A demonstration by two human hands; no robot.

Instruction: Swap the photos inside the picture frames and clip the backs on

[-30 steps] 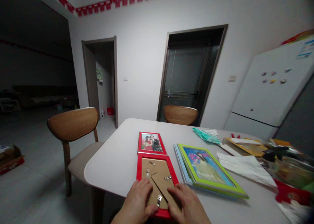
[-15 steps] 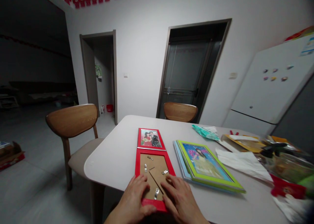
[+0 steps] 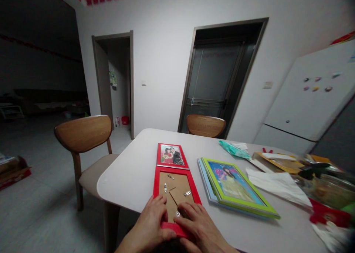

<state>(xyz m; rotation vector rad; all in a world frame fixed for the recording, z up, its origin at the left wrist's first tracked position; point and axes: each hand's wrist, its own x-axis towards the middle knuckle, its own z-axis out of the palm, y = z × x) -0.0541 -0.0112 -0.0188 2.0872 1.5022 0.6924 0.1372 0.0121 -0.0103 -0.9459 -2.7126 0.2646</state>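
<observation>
A red picture frame (image 3: 175,186) lies face down at the near edge of the white table (image 3: 130,179), its brown backing board and small metal clips facing up. My left hand (image 3: 151,223) grips the frame's near left corner, thumb over the red edge. My right hand (image 3: 198,225) lies on the backing at the near right, fingers bent and pressing down by a clip. Just beyond it lies a smaller red frame (image 3: 172,156) with a photo of a couple, face up.
A green-framed picture (image 3: 235,186) rests on a blue frame to the right. Papers, a teal cloth (image 3: 232,151) and clutter crowd the table's right side. Two wooden chairs (image 3: 83,134) stand at the left and far side. A white fridge (image 3: 307,101) is at the right.
Both hands have slid toward me along the face-down frame. The left thumb has curled over the near edge, which seems slightly raised. The view has tilted a little.
</observation>
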